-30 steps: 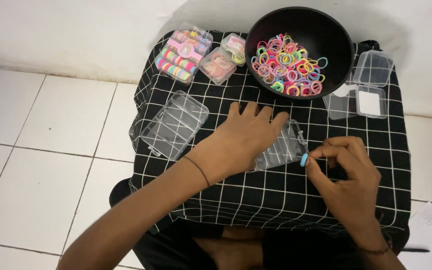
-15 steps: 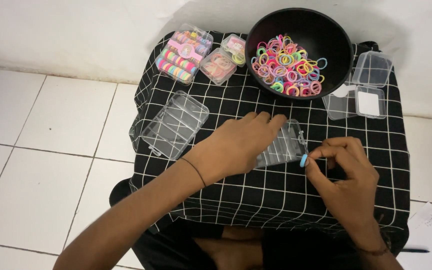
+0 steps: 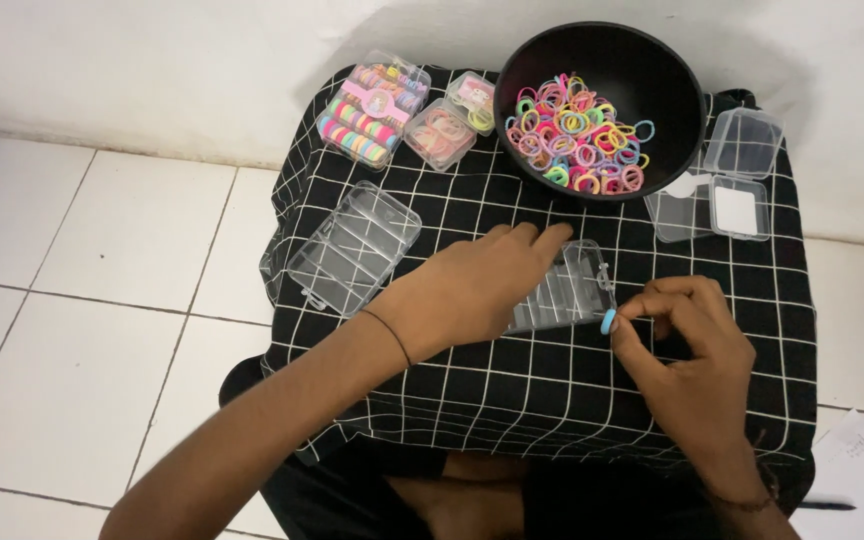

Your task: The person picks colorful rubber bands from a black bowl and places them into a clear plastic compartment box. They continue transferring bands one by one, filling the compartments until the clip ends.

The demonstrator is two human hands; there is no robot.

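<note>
Black bowl (image 3: 652, 90) w/ hair ties (image 3: 574, 130) – filled boxes (image 3: 372, 105) behind.

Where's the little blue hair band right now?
In the head view, the blue hair band is pinched in the right hand fingertips, right of centre on the checked cloth, just beside the clear compartment box that the left hand covers.

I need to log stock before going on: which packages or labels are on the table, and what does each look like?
Filled clear box, far left: pink label, rows of coloured bands.
Two small filled boxes, beside it.
Empty divided box, left edge.
Clear box under the left hand.
Open empty boxes, far right, white label inside.
</note>
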